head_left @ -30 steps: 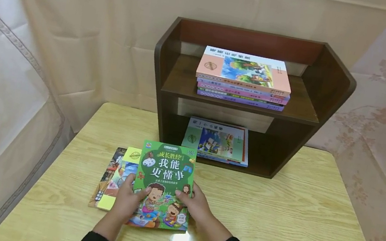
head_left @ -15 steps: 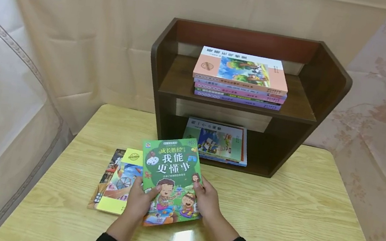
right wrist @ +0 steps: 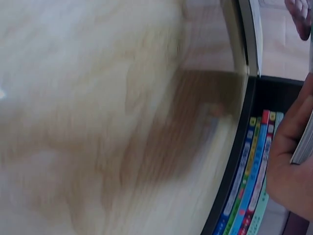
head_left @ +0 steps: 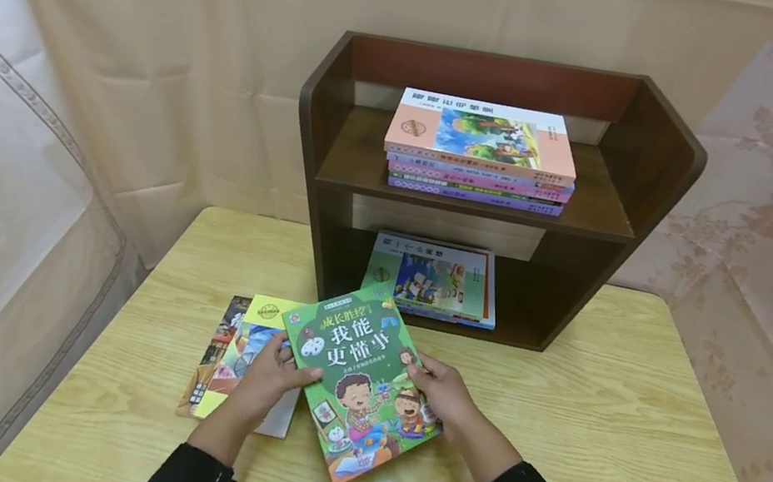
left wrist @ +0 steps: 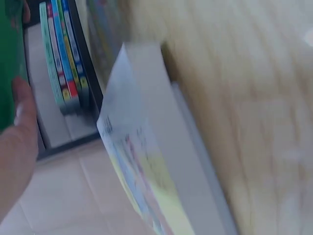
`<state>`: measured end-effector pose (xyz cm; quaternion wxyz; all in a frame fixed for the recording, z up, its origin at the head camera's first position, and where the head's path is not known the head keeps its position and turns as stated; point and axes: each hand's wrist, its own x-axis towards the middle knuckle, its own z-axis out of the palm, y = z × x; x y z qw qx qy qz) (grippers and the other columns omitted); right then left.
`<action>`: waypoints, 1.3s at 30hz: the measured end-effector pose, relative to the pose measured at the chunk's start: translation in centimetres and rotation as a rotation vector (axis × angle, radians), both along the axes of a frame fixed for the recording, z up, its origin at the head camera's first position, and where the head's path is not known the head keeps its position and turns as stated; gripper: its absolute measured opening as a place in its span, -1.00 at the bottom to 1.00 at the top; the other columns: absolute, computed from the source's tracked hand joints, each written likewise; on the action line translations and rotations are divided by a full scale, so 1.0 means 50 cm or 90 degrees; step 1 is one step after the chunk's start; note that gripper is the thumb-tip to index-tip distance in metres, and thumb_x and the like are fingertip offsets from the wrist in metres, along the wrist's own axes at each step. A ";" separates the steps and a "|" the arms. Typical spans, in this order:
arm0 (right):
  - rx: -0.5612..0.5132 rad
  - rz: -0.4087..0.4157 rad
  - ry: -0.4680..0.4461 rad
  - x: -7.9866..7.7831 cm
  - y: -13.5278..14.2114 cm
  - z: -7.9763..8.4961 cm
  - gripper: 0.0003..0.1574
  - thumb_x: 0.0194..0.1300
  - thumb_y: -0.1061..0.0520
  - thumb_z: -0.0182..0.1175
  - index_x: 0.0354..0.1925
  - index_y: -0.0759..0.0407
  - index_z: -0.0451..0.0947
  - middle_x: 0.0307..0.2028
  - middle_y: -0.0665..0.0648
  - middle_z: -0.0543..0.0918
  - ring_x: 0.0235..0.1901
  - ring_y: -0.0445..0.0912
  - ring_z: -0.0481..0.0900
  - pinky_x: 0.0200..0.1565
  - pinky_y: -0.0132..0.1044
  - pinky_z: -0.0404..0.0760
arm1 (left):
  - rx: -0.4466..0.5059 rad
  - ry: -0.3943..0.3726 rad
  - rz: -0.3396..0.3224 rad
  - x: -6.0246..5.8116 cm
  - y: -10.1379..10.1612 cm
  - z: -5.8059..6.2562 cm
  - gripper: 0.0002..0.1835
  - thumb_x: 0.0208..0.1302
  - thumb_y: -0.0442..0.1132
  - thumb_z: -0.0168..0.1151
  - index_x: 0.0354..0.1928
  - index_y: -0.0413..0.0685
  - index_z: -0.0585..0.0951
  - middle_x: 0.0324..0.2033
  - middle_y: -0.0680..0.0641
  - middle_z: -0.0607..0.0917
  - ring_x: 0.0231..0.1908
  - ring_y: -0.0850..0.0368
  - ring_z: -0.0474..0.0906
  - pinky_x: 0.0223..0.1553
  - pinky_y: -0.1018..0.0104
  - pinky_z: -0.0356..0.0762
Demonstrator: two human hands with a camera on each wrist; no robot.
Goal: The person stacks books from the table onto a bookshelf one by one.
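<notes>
A green picture book point(head_left: 364, 381) with cartoon children on its cover is held above the table, tilted in the head view with its top towards the left. My left hand point(head_left: 269, 381) grips its left edge, thumb on the cover. On the opposite edge, my right hand point(head_left: 444, 395) pinches it, thumb also on top. The right wrist view shows the right hand point(right wrist: 288, 156) around the edge of the pages. Beneath and left of the green book lie a yellow book point(head_left: 269, 311) and a brown book point(head_left: 206, 373), both partly covered.
A dark two-tier bookshelf point(head_left: 632, 179) stands at the table's back. Its upper shelf bears a flat stack of books point(head_left: 479, 155); the lower one has another pile point(head_left: 434, 278). Wood-grain table point(head_left: 590, 442) stretches to the right, with curtains point(head_left: 232, 65) behind.
The green book, upright a second ago, has turned anticlockwise and shifted right in both hands. More of the books beneath it shows. The shelf books have not moved.
</notes>
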<state>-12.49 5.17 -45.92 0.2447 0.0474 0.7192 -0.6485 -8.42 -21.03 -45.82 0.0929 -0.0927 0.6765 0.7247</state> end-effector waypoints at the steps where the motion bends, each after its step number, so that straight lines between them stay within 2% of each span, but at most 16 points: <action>1: -0.002 0.018 -0.001 -0.002 0.008 0.002 -0.37 0.49 0.04 0.00 0.41 0.25 0.21 -0.33 0.10 0.69 -0.53 -0.14 0.62 -0.37 -0.25 0.65 | 0.007 -0.002 -0.016 -0.002 -0.007 0.002 -0.15 0.14 -0.44 0.35 0.40 -0.14 0.10 0.22 -0.32 0.44 0.07 -0.05 0.57 0.03 0.27 0.57; 4: -0.007 0.074 0.006 -0.009 0.030 0.006 -0.32 0.50 0.03 -0.03 0.44 0.28 0.11 -0.22 0.12 0.70 -0.46 -0.13 0.65 -0.29 -0.23 0.67 | 0.011 0.001 -0.070 -0.004 -0.028 0.008 -0.10 0.10 -0.47 0.37 0.41 -0.15 0.07 0.27 -0.32 0.38 0.10 0.00 0.54 0.03 0.30 0.56; 8: -0.024 0.119 0.001 -0.016 0.052 0.011 -0.29 0.50 0.01 -0.03 0.45 0.28 0.08 -0.17 0.13 0.70 -0.44 -0.12 0.67 -0.27 -0.21 0.67 | -0.010 0.022 -0.132 -0.002 -0.050 0.010 -0.05 0.06 -0.40 0.44 0.41 -0.21 0.06 0.28 -0.35 0.36 0.13 0.00 0.52 0.00 0.32 0.57; 14: -0.033 0.180 -0.016 -0.026 0.073 0.019 -0.29 0.50 0.02 -0.03 0.45 0.31 0.08 -0.17 0.12 0.70 -0.44 -0.12 0.68 -0.31 -0.21 0.68 | -0.091 0.034 -0.152 0.004 -0.060 0.019 0.00 -0.11 -0.30 0.56 0.35 -0.27 0.16 0.17 -0.33 0.48 0.09 -0.09 0.54 0.01 0.28 0.58; 19: -0.029 0.234 -0.030 -0.038 0.092 0.026 -0.30 0.50 0.03 -0.02 0.43 0.33 0.11 -0.20 0.14 0.71 -0.45 -0.12 0.68 -0.33 -0.22 0.69 | -0.190 0.055 -0.205 0.010 -0.050 0.032 0.24 -0.21 -0.22 0.64 0.48 -0.09 0.02 0.27 -0.26 0.36 0.06 -0.03 0.51 0.10 0.22 0.50; 21: -0.026 0.255 -0.027 -0.044 0.099 0.029 -0.30 0.50 0.03 -0.01 0.43 0.32 0.12 -0.15 0.16 0.71 -0.44 -0.12 0.68 -0.33 -0.23 0.69 | -0.218 0.060 -0.220 0.011 -0.044 0.037 0.31 -0.25 -0.20 0.66 0.52 0.01 -0.02 0.32 -0.22 0.30 0.05 0.01 0.50 0.11 0.23 0.46; 25: -0.004 0.289 -0.008 -0.053 0.111 0.032 -0.31 0.49 0.02 -0.01 0.42 0.34 0.14 0.01 0.23 0.65 -0.51 -0.19 0.62 -0.41 -0.34 0.62 | -0.221 0.077 -0.257 0.013 -0.032 0.042 0.36 -0.28 -0.21 0.67 0.53 0.06 -0.07 0.40 -0.20 0.22 0.09 0.02 0.45 0.13 0.30 0.40; 28: -0.006 0.302 -0.008 -0.057 0.120 0.036 -0.32 0.50 0.03 -0.01 0.41 0.35 0.15 0.04 0.27 0.63 -0.44 -0.16 0.65 -0.36 -0.31 0.65 | -0.196 0.089 -0.288 0.014 -0.022 0.046 0.36 -0.25 -0.21 0.65 0.54 0.01 -0.10 0.41 -0.19 0.22 0.12 0.02 0.45 0.15 0.43 0.35; 32: -0.049 0.325 -0.032 -0.065 0.131 0.042 -0.31 0.50 0.02 -0.03 0.41 0.36 0.14 -0.04 0.23 0.67 -0.28 -0.03 0.72 -0.20 -0.13 0.70 | -0.188 0.104 -0.295 0.017 -0.013 0.054 0.31 -0.20 -0.21 0.63 0.53 -0.08 -0.08 0.42 -0.21 0.22 0.18 -0.04 0.41 0.28 0.21 0.25; 35: -0.073 0.357 -0.049 -0.070 0.139 0.049 -0.30 0.51 0.01 -0.04 0.42 0.37 0.12 -0.10 0.17 0.70 -0.27 -0.02 0.72 -0.20 -0.13 0.70 | -0.207 0.117 -0.285 0.021 -0.008 0.059 0.28 -0.19 -0.21 0.62 0.52 -0.08 -0.04 0.41 -0.23 0.23 0.20 -0.06 0.38 0.31 -0.02 0.17; 39: -0.090 0.375 -0.050 -0.075 0.149 0.060 -0.32 0.44 0.16 -0.07 0.41 0.42 0.09 -0.16 0.12 0.71 -0.30 -0.07 0.71 -0.23 -0.22 0.69 | -0.204 0.129 -0.277 0.024 -0.006 0.060 0.27 -0.19 -0.23 0.61 0.52 -0.04 -0.04 0.42 -0.22 0.22 0.18 -0.04 0.39 0.31 0.01 0.18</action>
